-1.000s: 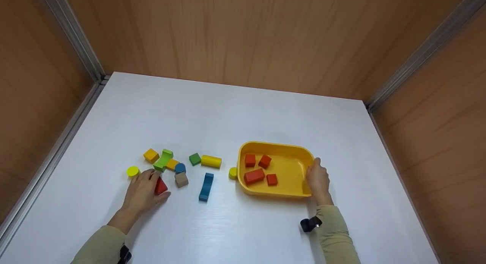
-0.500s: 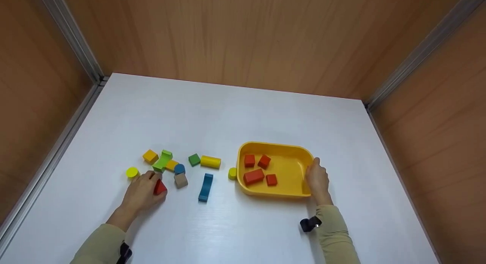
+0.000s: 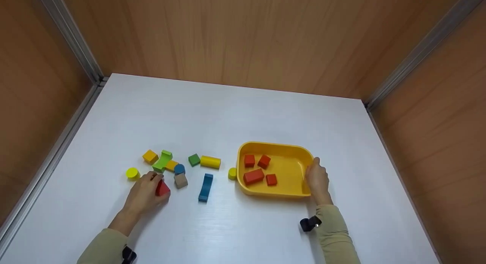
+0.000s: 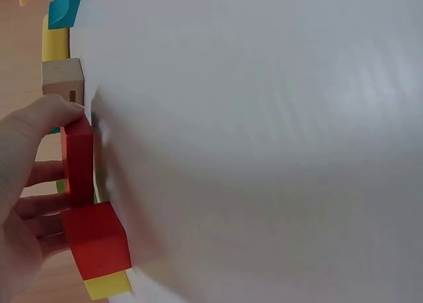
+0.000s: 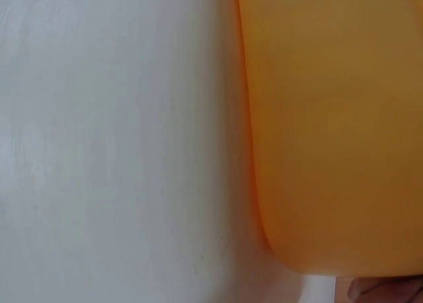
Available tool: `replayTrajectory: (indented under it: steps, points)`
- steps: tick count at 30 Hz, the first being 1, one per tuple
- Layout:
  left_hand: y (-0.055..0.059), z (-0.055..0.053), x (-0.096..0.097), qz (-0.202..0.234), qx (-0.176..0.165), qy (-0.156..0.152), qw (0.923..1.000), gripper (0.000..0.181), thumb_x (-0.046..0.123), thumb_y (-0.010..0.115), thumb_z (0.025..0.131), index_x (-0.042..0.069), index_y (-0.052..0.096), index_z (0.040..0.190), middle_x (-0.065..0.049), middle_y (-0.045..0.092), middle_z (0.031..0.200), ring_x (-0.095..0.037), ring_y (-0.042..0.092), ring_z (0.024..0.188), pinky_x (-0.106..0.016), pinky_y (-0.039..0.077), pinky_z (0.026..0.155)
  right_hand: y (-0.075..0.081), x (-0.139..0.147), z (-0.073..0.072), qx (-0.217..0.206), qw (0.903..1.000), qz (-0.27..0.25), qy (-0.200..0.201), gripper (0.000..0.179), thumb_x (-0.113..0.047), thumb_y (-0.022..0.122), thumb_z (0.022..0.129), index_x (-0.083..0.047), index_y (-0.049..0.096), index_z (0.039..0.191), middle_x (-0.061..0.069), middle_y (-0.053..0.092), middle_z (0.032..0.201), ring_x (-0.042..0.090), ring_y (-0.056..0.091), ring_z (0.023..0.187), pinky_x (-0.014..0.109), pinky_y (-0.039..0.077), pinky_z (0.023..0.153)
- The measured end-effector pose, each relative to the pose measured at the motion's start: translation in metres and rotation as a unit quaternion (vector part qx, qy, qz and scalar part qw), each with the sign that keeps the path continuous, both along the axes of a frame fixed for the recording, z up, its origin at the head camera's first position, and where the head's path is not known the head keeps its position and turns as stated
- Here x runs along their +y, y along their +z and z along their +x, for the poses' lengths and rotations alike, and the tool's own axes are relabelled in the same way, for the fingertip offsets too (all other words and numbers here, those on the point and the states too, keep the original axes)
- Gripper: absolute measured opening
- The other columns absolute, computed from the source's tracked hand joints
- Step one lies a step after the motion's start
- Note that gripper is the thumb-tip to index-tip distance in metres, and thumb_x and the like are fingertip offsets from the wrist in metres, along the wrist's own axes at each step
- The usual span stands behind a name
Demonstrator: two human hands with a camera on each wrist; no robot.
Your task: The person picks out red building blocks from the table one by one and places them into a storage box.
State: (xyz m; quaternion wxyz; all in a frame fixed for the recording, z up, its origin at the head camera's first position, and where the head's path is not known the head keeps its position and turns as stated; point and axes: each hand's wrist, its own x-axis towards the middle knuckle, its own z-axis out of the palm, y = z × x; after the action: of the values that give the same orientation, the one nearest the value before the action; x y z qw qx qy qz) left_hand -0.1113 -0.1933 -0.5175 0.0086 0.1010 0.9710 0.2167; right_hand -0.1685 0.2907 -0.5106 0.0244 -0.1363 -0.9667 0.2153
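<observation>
- At left, the left hand [image 3: 142, 192] pinches a red block [image 3: 163, 189] thumb-to-fingers.
- The right hand [image 3: 318, 179] grips the yellow tray [image 3: 279, 144], apparently to steady it; its fingers mostly hidden.

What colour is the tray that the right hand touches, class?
The tray is yellow, seen best in the head view.
</observation>
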Motion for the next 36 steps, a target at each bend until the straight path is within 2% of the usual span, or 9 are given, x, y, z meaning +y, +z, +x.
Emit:
replayTrajectory:
  steps: [12, 19, 23, 29, 36]
  points:
    - [0.012, 0.007, 0.028, 0.029, 0.038, 0.025, 0.9985, 0.06, 0.019, 0.076, 0.067, -0.005, 0.051, 0.116, -0.023, 0.045, 0.115, -0.037, 0.045, 0.104, -0.047, 0.047, 0.075, 0.0, 0.001, -0.001, 0.005, 1.0, 0.006, -0.006, 0.021, -0.011, 0.042, 0.091, 0.003, 0.038, 0.106, 0.023, 0.056, 0.073, 0.034, 0.057, 0.06, 0.043, 0.043, 0.047]
    - [0.02, 0.008, 0.051, 0.049, 0.092, 0.024, 0.9943, 0.057, 0.018, 0.078, 0.064, -0.002, 0.054, 0.112, -0.021, 0.048, 0.112, -0.033, 0.048, 0.102, -0.045, 0.048, 0.074, -0.001, 0.0, 0.001, 0.022, 0.9997, 0.003, 0.008, 0.02, -0.009, 0.043, 0.09, 0.004, 0.038, 0.106, 0.02, 0.055, 0.067, 0.029, 0.055, 0.053, 0.038, 0.042, 0.042]
    - [0.025, 0.005, 0.067, 0.07, 0.106, 0.022, 0.9916, 0.056, 0.018, 0.078, 0.064, 0.0, 0.056, 0.112, -0.019, 0.049, 0.113, -0.031, 0.047, 0.104, -0.043, 0.048, 0.076, 0.0, 0.0, 0.001, 0.027, 0.9996, 0.001, 0.004, 0.022, -0.009, 0.042, 0.09, 0.004, 0.038, 0.107, 0.021, 0.055, 0.068, 0.03, 0.054, 0.053, 0.039, 0.041, 0.042]
    - [0.033, -0.002, 0.089, 0.086, 0.13, 0.007, 0.9877, 0.052, 0.024, 0.075, 0.068, 0.001, 0.058, 0.111, -0.018, 0.051, 0.112, -0.029, 0.048, 0.102, -0.039, 0.048, 0.078, 0.0, 0.0, 0.0, 0.0, 0.9999, -0.009, -0.006, 0.025, -0.011, 0.04, 0.092, 0.003, 0.036, 0.112, 0.021, 0.055, 0.073, 0.028, 0.053, 0.056, 0.039, 0.041, 0.046]
    - [0.04, -0.008, 0.108, 0.096, 0.169, -0.012, 0.981, 0.048, 0.023, 0.075, 0.067, 0.001, 0.06, 0.107, -0.015, 0.053, 0.109, -0.027, 0.051, 0.097, -0.036, 0.049, 0.077, -0.001, 0.0, -0.001, -0.013, 0.9999, -0.006, -0.006, 0.023, -0.011, 0.04, 0.092, 0.003, 0.036, 0.109, 0.021, 0.056, 0.073, 0.027, 0.053, 0.056, 0.038, 0.041, 0.044]
